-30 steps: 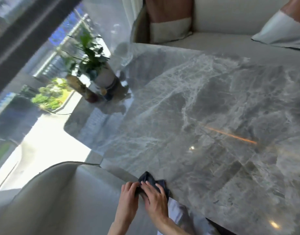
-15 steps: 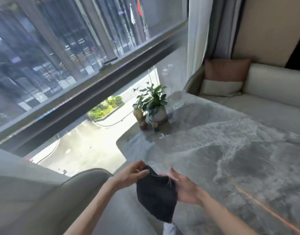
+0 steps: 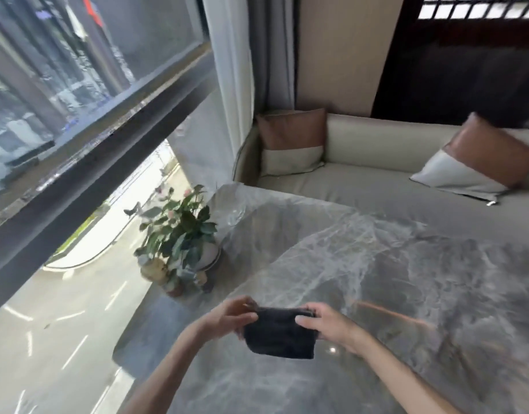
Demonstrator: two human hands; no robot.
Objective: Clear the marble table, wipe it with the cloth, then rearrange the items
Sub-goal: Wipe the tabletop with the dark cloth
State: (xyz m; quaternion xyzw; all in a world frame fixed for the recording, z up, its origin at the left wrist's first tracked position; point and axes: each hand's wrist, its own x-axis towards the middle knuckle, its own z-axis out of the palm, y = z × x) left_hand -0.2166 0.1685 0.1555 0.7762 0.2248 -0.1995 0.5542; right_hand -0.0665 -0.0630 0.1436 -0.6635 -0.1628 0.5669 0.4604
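A dark cloth (image 3: 279,334) hangs folded in the air above the near part of the grey marble table (image 3: 391,279). My left hand (image 3: 227,319) pinches its upper left corner and my right hand (image 3: 326,325) grips its upper right corner. A potted plant (image 3: 182,234) in a white pot stands at the table's left edge by the window, with small figurines (image 3: 158,271) at its foot. A clear glass (image 3: 235,215) stands behind the plant, near the far left corner.
A beige sofa (image 3: 376,138) runs along the far side of the table, with a brown-and-white cushion (image 3: 291,141) at its left end and another (image 3: 478,156) at the right. A large window with a dark frame (image 3: 108,150) fills the left.
The view has swung up from the table's near edge. Both hands have lifted the cloth off the table, moved it forward and drawn it into a flat fold between them.
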